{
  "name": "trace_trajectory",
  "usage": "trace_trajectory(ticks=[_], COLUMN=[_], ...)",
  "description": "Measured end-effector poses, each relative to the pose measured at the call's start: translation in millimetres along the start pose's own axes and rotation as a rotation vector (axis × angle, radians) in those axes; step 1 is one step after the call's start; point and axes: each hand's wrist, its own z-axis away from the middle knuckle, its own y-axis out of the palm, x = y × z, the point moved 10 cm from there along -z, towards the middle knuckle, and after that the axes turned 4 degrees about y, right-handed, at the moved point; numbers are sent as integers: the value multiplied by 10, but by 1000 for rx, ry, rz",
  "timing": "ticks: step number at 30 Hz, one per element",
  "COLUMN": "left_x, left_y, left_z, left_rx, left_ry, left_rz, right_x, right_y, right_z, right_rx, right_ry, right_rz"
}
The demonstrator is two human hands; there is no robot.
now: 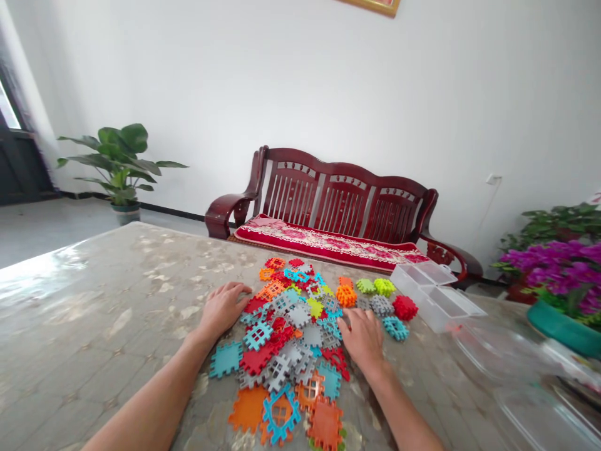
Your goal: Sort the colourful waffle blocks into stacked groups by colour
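Note:
A loose heap of notched plastic interlocking tiles [300,316] in red, grey, blue, orange and green lies on the table between my hands. My left hand [225,305] rests on the heap's left side, fingers stretched out beside a red tile, holding nothing. At the right edge lies my right hand [364,338], its fingers loosely bent and apart near blue tiles; its fingertips are partly hidden. Nearest me are an orange tile [248,407] and a blue frame tile [295,416]. Beyond my right hand sit small clusters: orange [346,295], grey [382,305], red [404,307] and blue [395,327].
A clear plastic box [436,307] with compartments stands to the right, near transparent containers [507,351]. Purple flowers grow in a teal pot [566,329] at the right edge. A wooden bench [345,172] stands behind the patterned table [117,313].

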Motion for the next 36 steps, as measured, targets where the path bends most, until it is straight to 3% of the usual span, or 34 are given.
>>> trace_trajectory(ticks=[8,19,28,32,36], left_x=[19,-10,-1,-3,-15], left_y=[-4,-10,-20,-5,-17], left_z=[-3,4,2,1,8], left_rx=[-9,-2,-22,-8,-9], left_ry=[-12,-5,-10,-3,-2], left_rz=[29,24,32,21,18], right_x=[-7,-157,31,4,-114], right_y=[113,277,0,80,168], right_z=[-97,-151,-96,-64,-67], right_rx=[-6,47,-97,-38,-31], right_ry=[67,263,61,30,90], right_rz=[125,-146,-424,-550,-726])
